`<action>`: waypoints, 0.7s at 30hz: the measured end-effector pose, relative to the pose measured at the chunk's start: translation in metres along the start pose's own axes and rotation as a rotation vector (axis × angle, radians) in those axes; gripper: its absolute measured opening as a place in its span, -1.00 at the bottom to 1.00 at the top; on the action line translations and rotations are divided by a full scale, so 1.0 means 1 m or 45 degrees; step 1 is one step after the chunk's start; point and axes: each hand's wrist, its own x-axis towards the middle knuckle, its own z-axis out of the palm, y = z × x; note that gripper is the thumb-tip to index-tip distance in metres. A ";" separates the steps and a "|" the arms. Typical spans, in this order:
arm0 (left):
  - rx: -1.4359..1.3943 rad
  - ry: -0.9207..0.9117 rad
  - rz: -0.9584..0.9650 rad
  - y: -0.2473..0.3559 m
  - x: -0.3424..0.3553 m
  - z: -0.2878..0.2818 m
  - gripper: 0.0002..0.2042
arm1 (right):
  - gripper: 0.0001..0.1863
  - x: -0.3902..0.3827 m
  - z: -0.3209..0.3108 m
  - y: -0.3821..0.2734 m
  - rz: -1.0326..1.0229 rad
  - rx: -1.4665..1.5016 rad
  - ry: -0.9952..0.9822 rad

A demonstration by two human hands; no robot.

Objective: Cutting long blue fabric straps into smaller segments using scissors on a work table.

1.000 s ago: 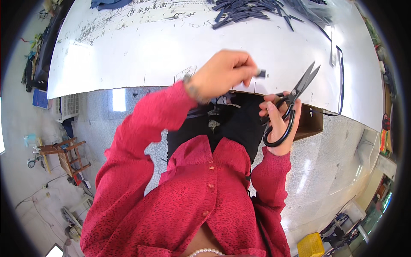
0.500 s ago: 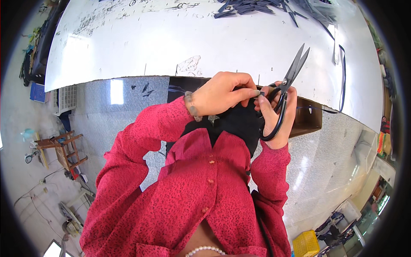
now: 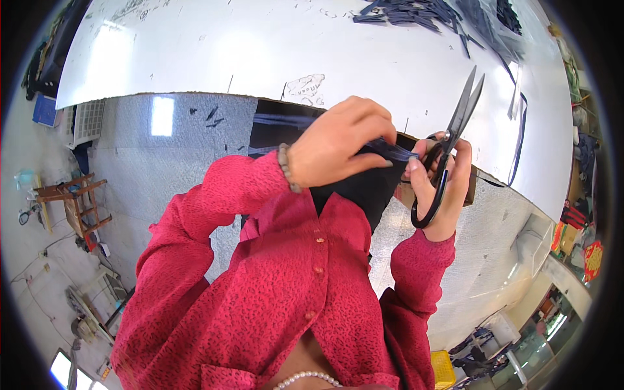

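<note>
My left hand (image 3: 335, 140) is bent over a dark blue strip (image 3: 402, 155), fingers curled onto it and thumb stretched along its lower edge. The strip runs to my right hand (image 3: 442, 169), whose thumb and finger pinch its end. That same hand is wrapped round the handles of black scissors (image 3: 465, 104), their blades slightly parted and pointing up over the white table (image 3: 195, 58). More blue strip shows left of my left hand, over the dark area beneath the table edge.
At the table's back right lie a pile of dark strips (image 3: 409, 13), a plastic bag (image 3: 494, 29) and a long dark band (image 3: 520, 136). A brown box (image 3: 469, 192) is under the table. A wooden chair (image 3: 78, 205) stands at the left, a yellow basket (image 3: 442, 370) at the lower right.
My hands came together; now my left hand has moved slightly away from my right fingertips, and a length of blue strip shows between them. The scissors shifted slightly right.
</note>
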 end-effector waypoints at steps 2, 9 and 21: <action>0.020 -0.017 -0.020 0.005 -0.006 0.006 -0.68 | -0.52 -0.001 0.006 -0.006 0.013 -0.014 -0.030; -0.272 0.162 -0.294 0.005 -0.026 0.026 -0.79 | -0.52 0.000 0.015 -0.013 -0.065 -0.279 -0.136; -1.119 0.088 -0.804 0.004 -0.048 0.007 -0.93 | -0.51 -0.003 0.019 -0.016 -0.033 -0.308 -0.160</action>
